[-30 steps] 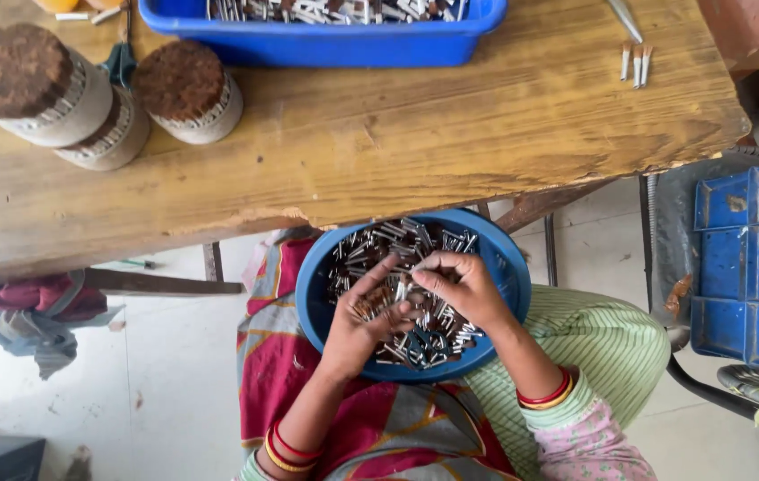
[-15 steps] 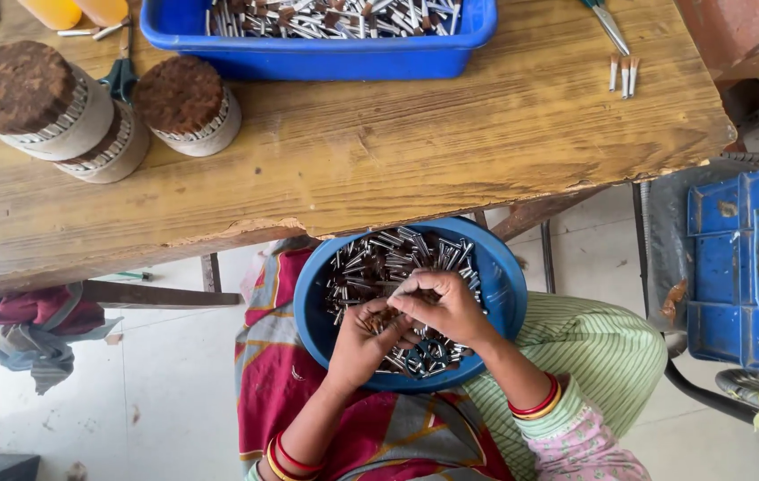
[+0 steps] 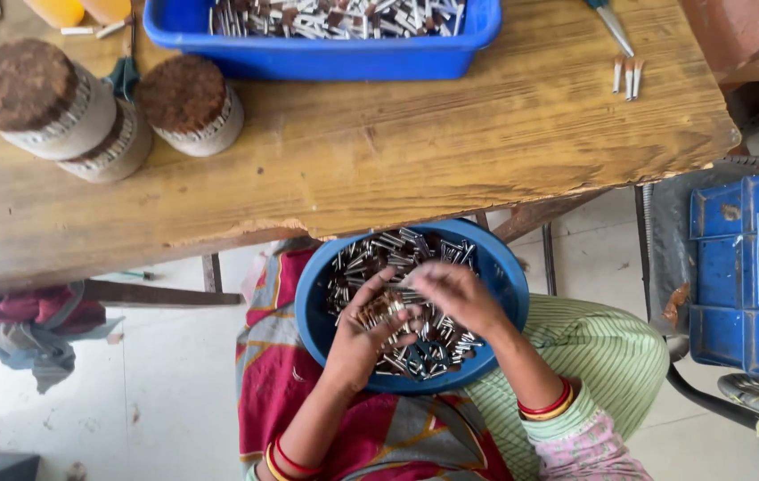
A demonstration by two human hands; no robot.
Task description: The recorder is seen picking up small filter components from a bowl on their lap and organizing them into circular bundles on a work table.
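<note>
Together both hands [image 3: 415, 312] seemingly gather small metal pieces [image 3: 371, 312] inside blue bowl [image 3: 313, 303].

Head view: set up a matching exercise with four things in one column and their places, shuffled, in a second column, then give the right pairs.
Things:
1. round blue plastic bowl of small metal pieces
2. rectangular blue plastic tray of metal pieces
3. left hand
4. three brown-topped cylindrical stacks

Places:
A. at the wooden table's far edge
B. on the person's lap
C. on the table's left part
D. in the bowl, holding a bundle of pieces

Pairs: 1-B, 2-A, 3-D, 4-C
</note>
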